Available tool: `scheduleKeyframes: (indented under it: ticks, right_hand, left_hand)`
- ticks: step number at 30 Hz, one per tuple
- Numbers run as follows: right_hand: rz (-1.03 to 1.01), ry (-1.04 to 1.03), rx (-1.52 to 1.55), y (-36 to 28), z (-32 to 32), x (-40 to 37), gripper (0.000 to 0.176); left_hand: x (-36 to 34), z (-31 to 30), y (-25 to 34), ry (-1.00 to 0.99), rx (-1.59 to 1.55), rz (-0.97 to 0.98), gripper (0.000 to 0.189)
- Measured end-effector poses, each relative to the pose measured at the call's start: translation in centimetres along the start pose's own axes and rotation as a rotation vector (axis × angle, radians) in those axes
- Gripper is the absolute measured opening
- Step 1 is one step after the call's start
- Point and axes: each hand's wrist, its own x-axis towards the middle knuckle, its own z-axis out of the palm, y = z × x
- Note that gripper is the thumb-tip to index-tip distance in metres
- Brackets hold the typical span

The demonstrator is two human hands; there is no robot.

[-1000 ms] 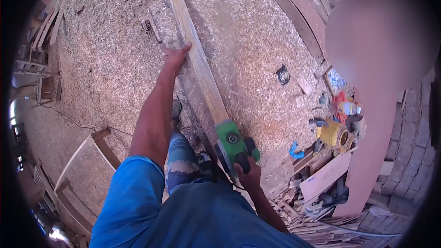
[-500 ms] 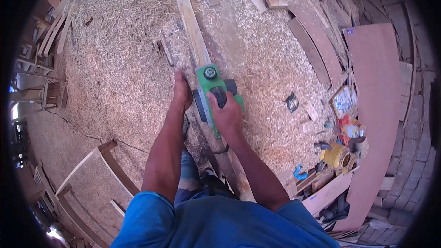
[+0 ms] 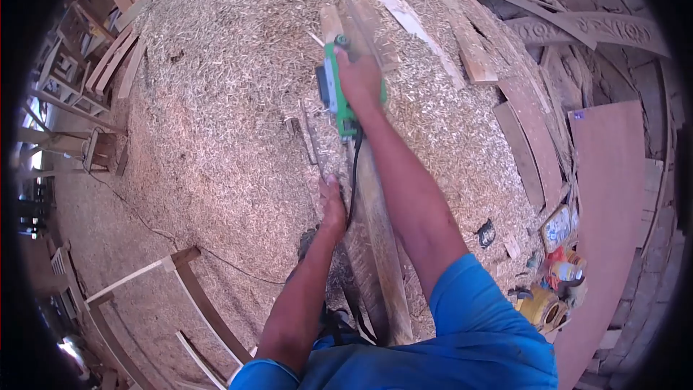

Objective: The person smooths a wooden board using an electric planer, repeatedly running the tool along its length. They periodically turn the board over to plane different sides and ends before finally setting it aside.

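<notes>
A green electric hand planer (image 3: 346, 128) sits near the far end of a long wooden board (image 3: 382, 245), with a black cord trailing back from it. My right hand (image 3: 363, 83) is wrapped round the planer's top handle, arm stretched far forward. Closer to my body, my left hand (image 3: 333, 208) is at the left side of the board, its fingers extended forward and no tool in it. The cord runs just to the right of that hand. Beyond the planer, a short piece of the board's end shows.
Wood shavings (image 3: 231, 137) cover the ground. A wooden frame (image 3: 180, 263) lies at lower left. On the right are a long flat panel (image 3: 610, 195), a yellow container (image 3: 540, 309) and a carved wooden piece (image 3: 613, 32). Loose planks (image 3: 411, 18) lie at the far side.
My right hand has pushed the planer forward along the board, away from my body. My left hand now sits behind the planer instead of beside it. The view has shifted.
</notes>
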Motion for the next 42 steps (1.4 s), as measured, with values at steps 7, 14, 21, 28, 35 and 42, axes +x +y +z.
scheduleKeyframes:
  ticks: [7, 14, 21, 28, 35, 42]
  right_hand:
    - [-0.022, 0.012, 0.009, 2.8, -2.8, -6.3, 0.064]
    - [0.157, -0.091, -0.076, 12.9, -17.2, -36.5, 0.036]
    - [0.384, -0.109, -0.018, 18.5, -28.5, -60.4, 0.044]
    - [0.295, -0.057, -0.058, 15.4, -23.4, -50.8, 0.036]
    - [0.27, -0.075, -0.064, 9.9, -16.9, -34.7, 0.048]
    - [0.22, -0.088, -0.019, 4.3, -8.1, -15.9, 0.061]
  left_hand:
    - [0.1, 0.1, -1.2, -0.177, -0.282, 0.129, 0.106]
    - [3.2, 0.5, -2.0, -0.057, 0.004, 0.195, 0.126]
    - [3.7, 0.7, -2.2, -0.014, 0.184, 0.168, 0.148]
    - [3.0, 0.4, -1.5, -0.115, 0.037, 0.099, 0.133]
    - [4.0, -0.7, -3.1, -0.258, -0.377, 0.206, 0.087]
    - [6.7, -1.6, -6.7, -0.389, -0.56, 0.179, 0.085]
